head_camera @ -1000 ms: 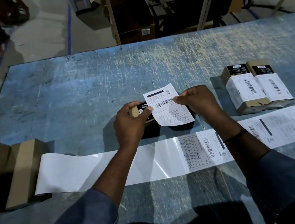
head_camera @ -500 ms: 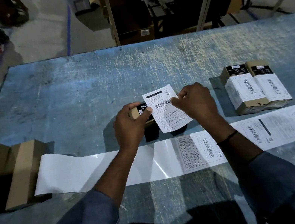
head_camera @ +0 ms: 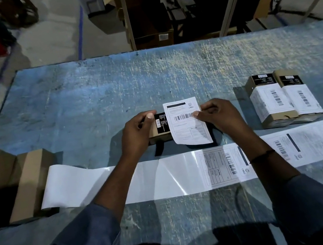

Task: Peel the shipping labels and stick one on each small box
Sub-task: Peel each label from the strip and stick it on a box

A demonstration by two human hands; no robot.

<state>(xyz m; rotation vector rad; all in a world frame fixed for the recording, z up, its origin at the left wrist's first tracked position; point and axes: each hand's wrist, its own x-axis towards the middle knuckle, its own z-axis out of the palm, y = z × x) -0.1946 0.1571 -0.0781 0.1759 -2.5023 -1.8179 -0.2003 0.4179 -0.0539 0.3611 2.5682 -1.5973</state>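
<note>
Left hand (head_camera: 137,135) grips small brown cardboard box (head_camera: 158,133) at centre of scratched blue table (head_camera: 107,88). Right hand (head_camera: 217,115) pinches white printed shipping label (head_camera: 187,126) over it: long axis near-far, header edge pointing away.

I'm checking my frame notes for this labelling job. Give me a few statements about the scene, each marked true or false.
1. The left hand grips a small box. True.
2. The right hand pinches a peeled label over that box. True.
3. The two boxes at the right are bare. False: the inner box and the outer box each carry a white label.
4. The backing paper has no labels left. False: the liner strip holds printed labels on its right part.
5. Plain brown boxes sit at the table's left. True.
</note>
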